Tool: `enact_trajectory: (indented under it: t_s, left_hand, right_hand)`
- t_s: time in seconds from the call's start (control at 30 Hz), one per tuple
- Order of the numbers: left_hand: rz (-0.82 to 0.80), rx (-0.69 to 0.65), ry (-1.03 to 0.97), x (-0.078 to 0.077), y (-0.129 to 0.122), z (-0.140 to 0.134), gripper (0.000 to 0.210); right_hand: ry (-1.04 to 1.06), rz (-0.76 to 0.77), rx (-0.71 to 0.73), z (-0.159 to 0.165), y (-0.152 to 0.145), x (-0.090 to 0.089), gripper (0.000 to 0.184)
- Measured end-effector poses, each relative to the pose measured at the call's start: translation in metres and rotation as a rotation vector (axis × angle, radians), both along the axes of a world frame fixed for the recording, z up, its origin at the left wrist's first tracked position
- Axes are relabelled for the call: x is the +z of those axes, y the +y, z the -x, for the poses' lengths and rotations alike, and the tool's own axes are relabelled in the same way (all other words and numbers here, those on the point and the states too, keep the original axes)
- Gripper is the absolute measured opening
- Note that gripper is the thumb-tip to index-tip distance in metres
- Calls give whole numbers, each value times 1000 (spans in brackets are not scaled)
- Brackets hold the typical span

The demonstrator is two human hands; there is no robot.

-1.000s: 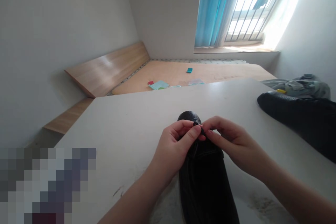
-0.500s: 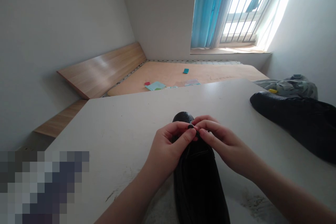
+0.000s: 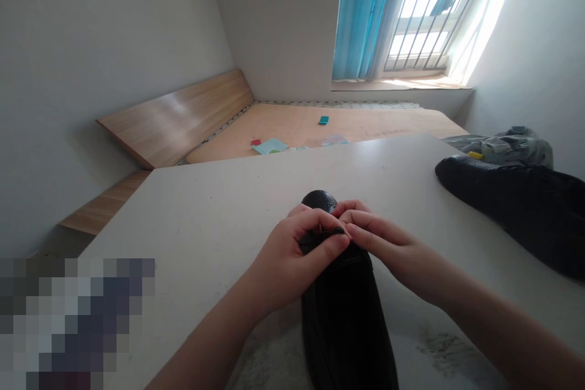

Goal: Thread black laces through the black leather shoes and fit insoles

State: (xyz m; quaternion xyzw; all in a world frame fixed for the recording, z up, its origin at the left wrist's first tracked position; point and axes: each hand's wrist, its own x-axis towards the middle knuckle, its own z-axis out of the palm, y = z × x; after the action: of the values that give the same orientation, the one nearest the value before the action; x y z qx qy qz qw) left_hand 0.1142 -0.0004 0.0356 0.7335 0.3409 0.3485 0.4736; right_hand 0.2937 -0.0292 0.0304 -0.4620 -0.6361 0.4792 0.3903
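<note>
At lower centre of the frame, a black shoe (image 3: 350, 323) rests on the white table (image 3: 205, 219), toe pointing up-frame. Left hand (image 3: 292, 256): thumb and forefinger pinched on a dark lace (image 3: 339, 230). Right hand (image 3: 395, 247): fingertips alongside, hold hidden from me. Second shoe (image 3: 516, 204): right edge.

Daylight pours through the window (image 3: 423, 30) at upper right — so strong the panes burn out to white. The blue curtain (image 3: 363, 18) glows, while the left wall (image 3: 100, 30) stays dim and grey over here. Soft glare lies on the wooden headboard (image 3: 183, 113); the black shoe (image 3: 350, 311) sinks into near-black, its toe glinting. Wide-angle stretch tilts the outer lines — and coarse pixel blocks hide the lower-left corner.
</note>
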Motion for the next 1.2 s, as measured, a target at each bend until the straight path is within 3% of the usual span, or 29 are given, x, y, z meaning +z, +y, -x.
enact_trajectory:
  t_s: [0.07, 0.2, 0.37, 0.5, 0.73, 1.2]
  left_hand:
    - [-150, 29, 52, 1, -2, 0, 3]
    - [-391, 111, 68, 0, -5, -3, 12]
    - [-613, 247, 121, -5, -8, -9, 21]
    - [-751, 327, 147, -8, -10, -11, 14]
    - [-958, 257, 141, -9, -13, -10, 12]
    - [-1010, 302, 214, -7, -14, -7, 18]
  right_hand:
    - [-10, 5, 31, -3, 0, 0, 26]
    - [-22, -41, 43, -5, 0, -1, 14]
    - [-69, -164, -61, 2, 0, -2, 7]
    - [-119, -248, -151, 4, -1, -2, 6]
    - [-24, -115, -73, -3, 1, 2, 31]
    - [-104, -77, -11, -18, 1, 9, 23]
